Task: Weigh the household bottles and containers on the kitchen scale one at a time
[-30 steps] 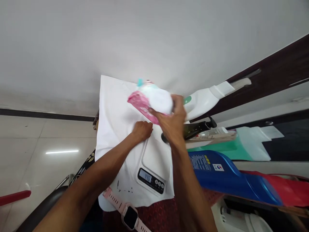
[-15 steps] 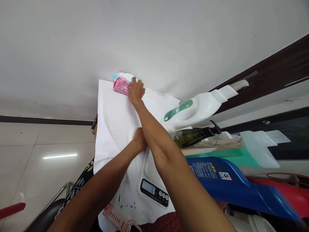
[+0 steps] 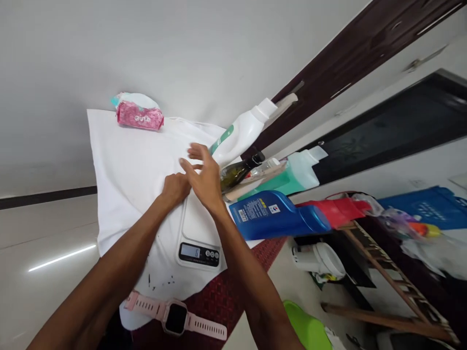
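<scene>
My left hand (image 3: 175,188) is closed in a fist and rests on the white cloth (image 3: 127,170) at the far edge of the white digital scale (image 3: 197,233). My right hand (image 3: 202,174) hovers just beside it with fingers spread and holds nothing; it is near the white detergent bottle (image 3: 241,133). A pink-and-white wipes pack (image 3: 137,112) lies at the far corner of the cloth, apart from both hands. The scale's platform is bare.
Beside the scale lie a dark green bottle (image 3: 237,172), a teal bottle (image 3: 292,176), a blue bottle (image 3: 270,215) and a red one (image 3: 335,211). A pink watch (image 3: 175,317) lies at the near edge. A wooden rack (image 3: 386,272) and a green tub (image 3: 310,330) stand to the right.
My right hand carried the wipes pack from over the scale to the cloth's far corner, let go and drew back beside my left hand. The view swung to the right.
</scene>
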`<state>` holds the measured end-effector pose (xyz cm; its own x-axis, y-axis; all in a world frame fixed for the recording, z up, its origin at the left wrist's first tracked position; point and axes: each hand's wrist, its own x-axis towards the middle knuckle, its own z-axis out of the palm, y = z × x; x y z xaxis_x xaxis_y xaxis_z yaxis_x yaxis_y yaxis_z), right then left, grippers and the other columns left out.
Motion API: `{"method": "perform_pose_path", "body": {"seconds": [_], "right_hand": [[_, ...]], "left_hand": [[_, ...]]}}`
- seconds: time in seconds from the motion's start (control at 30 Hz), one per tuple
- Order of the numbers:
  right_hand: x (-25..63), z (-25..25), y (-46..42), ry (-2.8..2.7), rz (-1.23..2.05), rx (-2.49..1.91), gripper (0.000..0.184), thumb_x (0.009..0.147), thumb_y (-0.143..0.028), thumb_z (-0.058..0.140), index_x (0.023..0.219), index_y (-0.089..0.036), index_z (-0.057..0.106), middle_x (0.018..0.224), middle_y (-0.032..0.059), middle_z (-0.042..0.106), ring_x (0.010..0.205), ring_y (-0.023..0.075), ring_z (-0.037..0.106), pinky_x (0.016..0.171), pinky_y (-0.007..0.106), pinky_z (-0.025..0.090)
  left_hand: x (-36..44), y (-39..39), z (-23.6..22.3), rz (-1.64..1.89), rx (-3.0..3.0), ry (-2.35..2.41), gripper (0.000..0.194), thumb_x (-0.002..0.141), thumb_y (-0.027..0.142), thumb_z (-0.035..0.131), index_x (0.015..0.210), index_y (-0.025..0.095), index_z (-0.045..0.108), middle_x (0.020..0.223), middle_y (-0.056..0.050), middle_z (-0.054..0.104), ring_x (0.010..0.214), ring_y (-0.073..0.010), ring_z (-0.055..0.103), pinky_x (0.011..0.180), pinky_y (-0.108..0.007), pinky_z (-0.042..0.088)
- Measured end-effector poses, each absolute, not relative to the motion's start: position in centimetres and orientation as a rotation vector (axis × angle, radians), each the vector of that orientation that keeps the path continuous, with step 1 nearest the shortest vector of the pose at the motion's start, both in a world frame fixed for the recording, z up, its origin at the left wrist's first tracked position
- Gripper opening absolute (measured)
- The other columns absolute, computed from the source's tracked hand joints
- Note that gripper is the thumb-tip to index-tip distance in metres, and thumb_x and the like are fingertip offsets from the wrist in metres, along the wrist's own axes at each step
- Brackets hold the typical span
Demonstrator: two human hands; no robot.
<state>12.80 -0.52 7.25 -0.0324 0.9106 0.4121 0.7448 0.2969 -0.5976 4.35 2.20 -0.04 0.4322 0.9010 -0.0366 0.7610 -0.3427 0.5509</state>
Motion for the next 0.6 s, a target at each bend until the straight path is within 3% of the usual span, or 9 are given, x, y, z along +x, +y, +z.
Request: {"method": "perform_pose_path", "body": {"seconds": [0.07, 0.13, 0.2, 0.33, 0.47, 0.6], "right_hand": [[16.3, 7.0, -3.9, -1.561, -0.130, -1.501, 0.052, 0.097, -0.044, 0.067, 0.141, -0.020, 0.054, 0.143, 0.0171, 0.064, 0.135, 0.0306, 0.062, 0.108, 0.056, 0.059], [19.2, 6.5, -5.3, -1.367, -0.421, -1.534, 0.066, 0.093, -0.043, 0.069, 0.150, -0.021, 0.044, 0.154, 0.0206, 0.052, 0.149, 0.0352, 0.049, 0.121, 0.067, 0.045], [21.3, 6.1, -4.7, -1.293, -0.524, -1.576, 0.078, 0.094, -0.043, 0.067, 0.159, -0.021, 0.031, 0.162, 0.0228, 0.042, 0.158, 0.0366, 0.038, 0.127, 0.072, 0.034], [23.0, 5.7, -0.6, -1.255, -0.481, -1.637, 0.084, 0.094, -0.040, 0.059, 0.163, -0.018, 0.016, 0.168, 0.0281, 0.034, 0.164, 0.0371, 0.030, 0.129, 0.071, 0.030], [23.4, 5.7, 2.2, -1.149, -0.403, -1.619, 0.072, 0.092, -0.030, 0.053, 0.156, -0.015, 0.025, 0.163, 0.0284, 0.040, 0.159, 0.0370, 0.041, 0.128, 0.067, 0.034], [23.5, 5.8, 1.8, -1.188, -0.356, -1.498, 0.047, 0.094, -0.028, 0.051, 0.140, -0.025, 0.042, 0.143, 0.0154, 0.059, 0.139, 0.0324, 0.062, 0.120, 0.068, 0.045]], "left_hand": [[4.3, 1.9, 0.3, 0.349, 2.220, 1.410, 0.036, 0.109, 0.033, 0.042, 0.122, 0.017, 0.071, 0.118, -0.018, 0.078, 0.115, -0.0335, 0.073, 0.093, -0.040, 0.052], [4.3, 1.8, 0.6, 0.322, 2.238, 1.434, 0.037, 0.109, 0.034, 0.041, 0.119, 0.017, 0.072, 0.117, -0.019, 0.078, 0.114, -0.0344, 0.073, 0.091, -0.041, 0.051], [4.2, 1.7, 0.7, 0.308, 2.252, 1.456, 0.037, 0.108, 0.034, 0.040, 0.117, 0.017, 0.072, 0.116, -0.018, 0.078, 0.112, -0.0344, 0.074, 0.089, -0.040, 0.050], [4.2, 1.7, 0.6, 0.304, 2.269, 1.490, 0.036, 0.108, 0.035, 0.042, 0.115, 0.018, 0.072, 0.111, -0.016, 0.079, 0.108, -0.0323, 0.074, 0.086, -0.038, 0.048], [4.3, 1.9, 0.2, 0.319, 2.277, 1.496, 0.036, 0.108, 0.036, 0.041, 0.115, 0.019, 0.073, 0.109, -0.014, 0.079, 0.105, -0.0311, 0.073, 0.085, -0.038, 0.048], [4.5, 2.1, -0.1, 0.336, 2.277, 1.503, 0.037, 0.107, 0.036, 0.041, 0.116, 0.019, 0.073, 0.109, -0.015, 0.079, 0.105, -0.0321, 0.072, 0.085, -0.039, 0.047]]}}
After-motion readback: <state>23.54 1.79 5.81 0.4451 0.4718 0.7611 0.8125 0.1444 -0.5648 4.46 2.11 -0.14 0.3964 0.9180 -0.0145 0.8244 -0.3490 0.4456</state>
